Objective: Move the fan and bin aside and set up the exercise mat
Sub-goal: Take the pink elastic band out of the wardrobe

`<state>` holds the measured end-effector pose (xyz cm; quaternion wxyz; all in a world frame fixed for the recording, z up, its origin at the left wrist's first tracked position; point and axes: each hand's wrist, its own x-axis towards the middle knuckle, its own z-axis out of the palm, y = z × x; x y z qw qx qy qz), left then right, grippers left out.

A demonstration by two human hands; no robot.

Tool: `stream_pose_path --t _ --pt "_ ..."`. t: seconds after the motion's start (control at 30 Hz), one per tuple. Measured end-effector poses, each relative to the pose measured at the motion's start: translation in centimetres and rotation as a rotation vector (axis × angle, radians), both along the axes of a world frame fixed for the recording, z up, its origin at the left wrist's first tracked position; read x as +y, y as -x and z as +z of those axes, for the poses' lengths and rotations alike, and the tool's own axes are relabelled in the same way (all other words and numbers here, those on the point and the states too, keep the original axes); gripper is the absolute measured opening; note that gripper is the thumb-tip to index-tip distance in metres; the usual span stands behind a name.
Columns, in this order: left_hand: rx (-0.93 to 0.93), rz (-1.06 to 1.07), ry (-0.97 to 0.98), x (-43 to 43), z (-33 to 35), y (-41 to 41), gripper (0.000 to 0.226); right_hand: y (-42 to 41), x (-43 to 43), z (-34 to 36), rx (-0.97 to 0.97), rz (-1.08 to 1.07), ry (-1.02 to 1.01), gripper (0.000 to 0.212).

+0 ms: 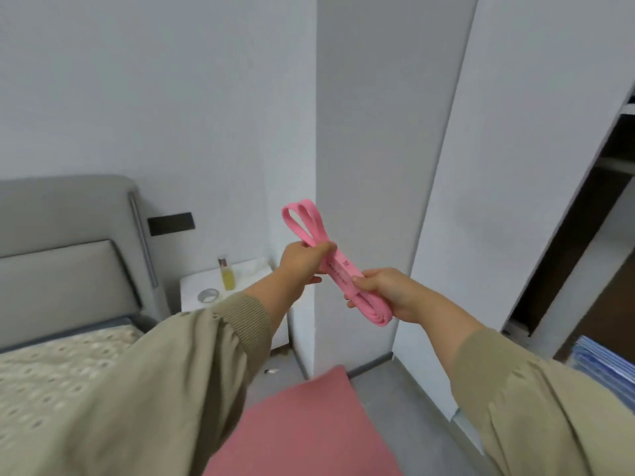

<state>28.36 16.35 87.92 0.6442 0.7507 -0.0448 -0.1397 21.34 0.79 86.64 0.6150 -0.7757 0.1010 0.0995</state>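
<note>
The left hand [302, 259] and the right hand [385, 293] are raised at mid-height in front of a white wall corner. Both grip a pink flat elastic band [343, 273], folded into several layers.

- Left hand: fingers and thumb curled round the band at its middle. Two loops of the band stand up and to the left above this hand.
- Right hand: fingers closed round the near, lower end of the band. The folded end projects just below the palm.
- The two hands are near each other; a short printed section of the band is visible between them.

The pink exercise mat [309, 424] lies flat on the grey floor [395, 389], near the camera, well below both hands and between the two beige sleeves. Its far corner points toward the wall corner.

At left is a bed with a grey padded headboard [62, 235] and a cream patterned cover. To the right of it, a white bedside table [192, 286] carries a small bottle of yellow liquid [227, 276] and a roll of tape [208, 296]. At far right is an open wardrobe [584, 218].
</note>
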Motion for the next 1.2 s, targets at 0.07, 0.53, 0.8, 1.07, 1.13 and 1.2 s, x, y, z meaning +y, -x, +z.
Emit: stream_pose_path --t 0.07,0.53,0.8,1.07,1.13,1.2 --pt "0.048 0.103 0.001 4.2 -1.9 1.2 0.023 0.6 3.9 -1.7 0.015 0.079 0.031 0.030" --pt "0.338 0.558 0.019 13.7 -14.1 14.5 0.025 8.8 13.7 -13.7 0.009 0.545 0.423 0.028" --pt "0.602 0.524 0.004 9.0 -25.2 24.0 0.024 16.5 10.4 -24.1 0.085 0.574 0.429 0.034" --pt "0.700 0.548 -0.071 10.3 -33.1 28.3 0.038 21.1 11.1 -32.3 0.256 0.603 0.406 0.033" --pt "0.692 0.515 -0.073 10.1 -34.2 27.8 0.037 21.4 11.0 -33.5 0.259 0.573 0.405 0.034" --pt "0.670 0.465 -0.116 9.3 -35.4 26.8 0.029 21.2 10.5 -34.6 0.262 0.537 0.396 0.034"
